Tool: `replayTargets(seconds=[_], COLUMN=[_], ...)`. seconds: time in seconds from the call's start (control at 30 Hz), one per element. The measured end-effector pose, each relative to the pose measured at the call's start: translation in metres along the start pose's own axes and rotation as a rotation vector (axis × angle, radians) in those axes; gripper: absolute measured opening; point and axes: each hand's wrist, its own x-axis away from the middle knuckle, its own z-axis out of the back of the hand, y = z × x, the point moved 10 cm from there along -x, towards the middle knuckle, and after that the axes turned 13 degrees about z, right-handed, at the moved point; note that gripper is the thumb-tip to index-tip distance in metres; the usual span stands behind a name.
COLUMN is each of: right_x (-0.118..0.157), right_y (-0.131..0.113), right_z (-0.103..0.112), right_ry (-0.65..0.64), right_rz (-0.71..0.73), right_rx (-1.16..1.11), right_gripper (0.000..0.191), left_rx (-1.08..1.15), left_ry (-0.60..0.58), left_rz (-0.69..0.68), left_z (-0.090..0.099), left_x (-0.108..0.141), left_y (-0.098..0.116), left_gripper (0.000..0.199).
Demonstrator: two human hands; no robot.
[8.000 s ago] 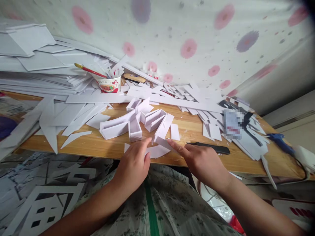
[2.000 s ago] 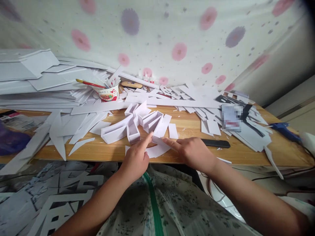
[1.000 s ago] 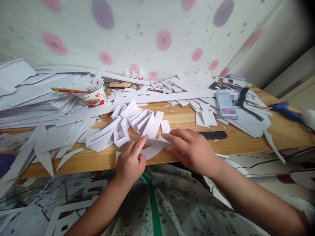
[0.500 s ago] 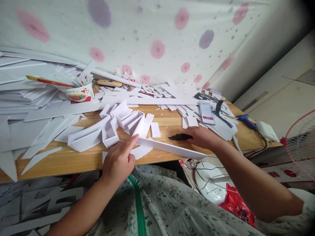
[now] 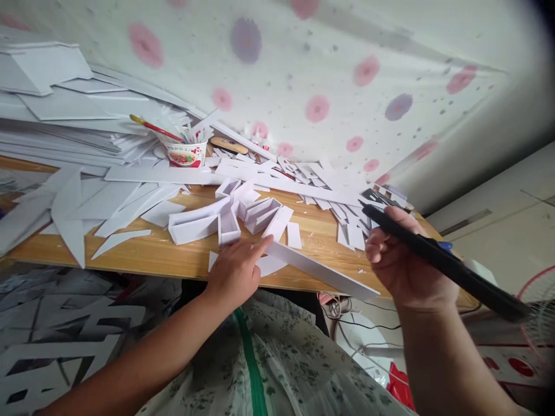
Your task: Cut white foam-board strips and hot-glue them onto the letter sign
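My left hand rests at the table's front, its index finger stretched out onto the near end of a long strip of white foam board and its other fingers curled. The strip slants to the right, past the table edge. Beside that fingertip stands a white shape built of thin foam-board walls, with open channels between them. Raised over the right side of the table, my right hand is closed around a black utility knife, its tip pointing up and left.
A paper cup holding white slivers and a brush stands at the back left. Stacked foam-board sheets fill the left; scraps lie at the back right. A fan is at the right edge.
My right hand has lifted the utility knife off the table and turned it over. The left fingertip stays on the strip. The view has shifted, so the table appears farther right.
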Motion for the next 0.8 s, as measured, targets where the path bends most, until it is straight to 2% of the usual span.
replayTargets(seconds=[0.13,0.23,0.33,0.4,0.5,0.57,0.67,0.73,0.8], right_x=[0.004,0.012,0.022,0.029,0.035,0.039,0.046,0.049,0.05], right_y=[0.021,0.026,0.022,0.024,0.037,0.047,0.056,0.061,0.066], right_z=[-0.02,-0.037,-0.049,-0.056,-0.071,-0.086,-0.101,-0.102,-0.098], right_ry=[0.061,0.003,-0.087,-0.151,-0.333,-0.533,-0.802,-0.873,-0.868], right_rz=[-0.024,0.038,0.179,0.202,0.11,0.065,0.077,0.069,0.026], right_rx=[-0.09,-0.067,0.171,0.412,0.616,0.662,0.671,0.614,0.559], right_gripper=[0.044,0.044,0.036,0.032,0.027,0.024,0.029,0.033,0.031], left_rx=[-0.002,0.009,0.024,0.026,0.034,0.036,0.036,0.053,0.073], left_ry=[-0.021,-0.033,-0.045,-0.046,-0.047,-0.064,-0.076,-0.076,-0.081], left_rz=[0.034,0.029,0.014,0.018,0.03,0.034,0.048,0.054,0.053], left_z=[-0.002,-0.004,-0.004,-0.004,-0.002,-0.003,-0.004,-0.004,-0.004], left_x=[-0.001,0.0,0.0,-0.001,-0.001,-0.001,0.0,0.0,0.0], left_y=[-0.002,-0.002,-0.001,-0.001,-0.002,-0.002,-0.003,-0.004,-0.005], left_gripper=[0.065,0.066,0.068,0.068,0.067,0.067,0.068,0.068,0.069])
